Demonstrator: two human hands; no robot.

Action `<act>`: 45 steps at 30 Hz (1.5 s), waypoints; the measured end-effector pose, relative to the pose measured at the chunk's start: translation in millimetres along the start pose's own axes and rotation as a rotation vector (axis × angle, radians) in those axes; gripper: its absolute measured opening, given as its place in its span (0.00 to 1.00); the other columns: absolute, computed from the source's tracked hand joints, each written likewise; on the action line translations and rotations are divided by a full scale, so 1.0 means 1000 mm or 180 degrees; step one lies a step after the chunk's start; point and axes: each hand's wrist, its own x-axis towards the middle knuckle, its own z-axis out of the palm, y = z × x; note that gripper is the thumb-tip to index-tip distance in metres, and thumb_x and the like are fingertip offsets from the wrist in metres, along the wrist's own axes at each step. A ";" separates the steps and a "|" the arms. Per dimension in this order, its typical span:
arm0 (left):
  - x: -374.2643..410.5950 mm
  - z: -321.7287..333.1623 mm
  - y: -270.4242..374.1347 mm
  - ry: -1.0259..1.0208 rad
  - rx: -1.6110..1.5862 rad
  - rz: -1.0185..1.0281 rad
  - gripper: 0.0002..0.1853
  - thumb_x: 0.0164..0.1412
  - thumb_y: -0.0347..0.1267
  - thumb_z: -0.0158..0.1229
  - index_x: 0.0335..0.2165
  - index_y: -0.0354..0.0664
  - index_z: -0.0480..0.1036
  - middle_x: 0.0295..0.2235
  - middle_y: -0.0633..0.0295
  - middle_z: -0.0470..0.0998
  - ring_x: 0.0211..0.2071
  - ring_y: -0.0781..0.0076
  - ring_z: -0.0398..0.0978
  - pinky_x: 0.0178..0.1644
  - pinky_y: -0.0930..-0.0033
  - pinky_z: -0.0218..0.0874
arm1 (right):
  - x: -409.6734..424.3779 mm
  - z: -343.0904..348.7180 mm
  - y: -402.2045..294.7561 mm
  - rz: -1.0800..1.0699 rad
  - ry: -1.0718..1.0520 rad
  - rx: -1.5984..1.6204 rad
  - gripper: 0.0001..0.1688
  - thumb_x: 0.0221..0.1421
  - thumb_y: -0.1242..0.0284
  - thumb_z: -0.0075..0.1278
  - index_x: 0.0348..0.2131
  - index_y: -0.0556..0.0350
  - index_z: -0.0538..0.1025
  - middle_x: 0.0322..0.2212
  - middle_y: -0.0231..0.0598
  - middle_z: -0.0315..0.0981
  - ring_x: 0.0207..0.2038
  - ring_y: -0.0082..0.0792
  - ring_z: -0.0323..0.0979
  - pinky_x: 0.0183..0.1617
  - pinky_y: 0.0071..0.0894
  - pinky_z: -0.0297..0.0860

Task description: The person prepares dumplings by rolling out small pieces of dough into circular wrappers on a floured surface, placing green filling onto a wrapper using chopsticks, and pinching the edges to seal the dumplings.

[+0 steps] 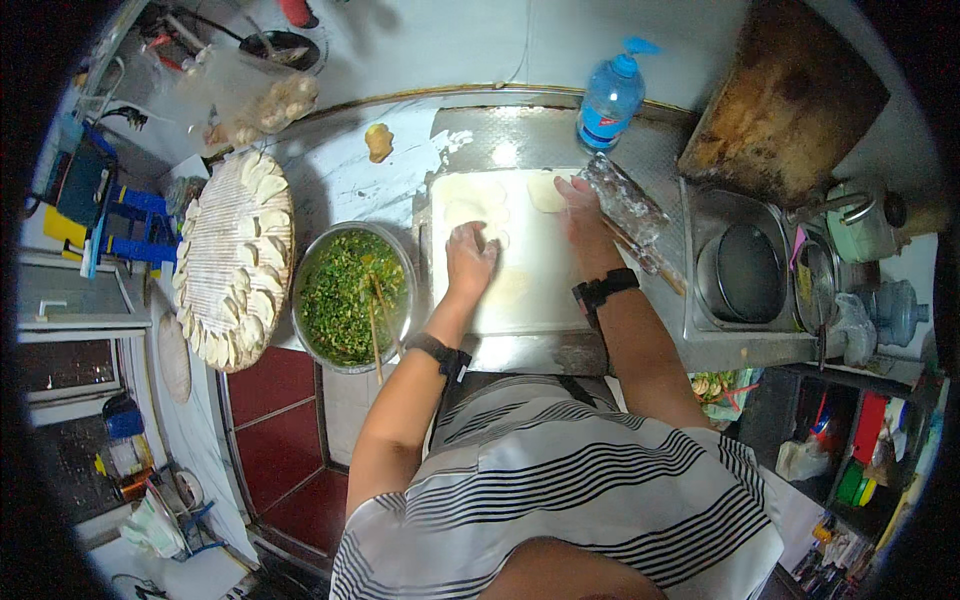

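A pale, floury board (517, 300) lies before me, with several thin dough rounds near its top left. My left hand (471, 259) is over these rounds with bent fingers; whether it grips dough cannot be told. At the board's upper right, my right hand (581, 202) has its fingertips at the edge of a flat dough wrapper (546, 192). A floured rolling pin (626, 199) lies tilted just right of that hand. Left of the board stands a metal bowl (298, 330) of chopped green filling (337, 289) with wooden chopsticks (376, 337) in it. Folded dumplings (262, 307) ring a round ribbed tray (225, 240).
A blue pump bottle (611, 101) stands behind the board, and a ginger piece (379, 142) lies at the back left. To the right are a metal sink (701, 217) with a round pan (750, 274) and a large wooden board (787, 105) leaning on the wall.
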 end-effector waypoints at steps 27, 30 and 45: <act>0.067 0.031 0.011 -0.0388 0.1771 0.0848 0.26 0.43 0.30 0.53 0.46 0.41 0.64 0.44 0.49 0.65 0.46 0.51 0.62 0.50 0.53 0.50 | -0.045 0.003 0.014 -0.2134 -0.1555 -0.5629 0.40 0.51 0.56 0.42 0.55 0.63 0.52 0.58 0.48 0.42 0.61 0.43 0.39 0.62 0.40 0.35; 0.074 0.026 0.000 0.0103 0.1819 0.0618 0.25 0.45 0.30 0.50 0.46 0.35 0.64 0.43 0.44 0.66 0.48 0.51 0.61 0.53 0.57 0.48 | -0.058 -0.008 0.015 -0.1938 -0.1553 -0.5561 0.43 0.50 0.54 0.43 0.55 0.64 0.51 0.58 0.49 0.40 0.61 0.42 0.38 0.62 0.42 0.35; 0.079 0.003 -0.025 0.0152 0.1713 -0.0308 0.20 0.46 0.41 0.58 0.33 0.37 0.69 0.32 0.49 0.72 0.37 0.51 0.68 0.41 0.56 0.60 | -0.124 -0.029 0.002 -0.1109 -0.1175 -0.5872 0.44 0.49 0.52 0.44 0.56 0.61 0.50 0.59 0.48 0.37 0.61 0.42 0.37 0.62 0.49 0.33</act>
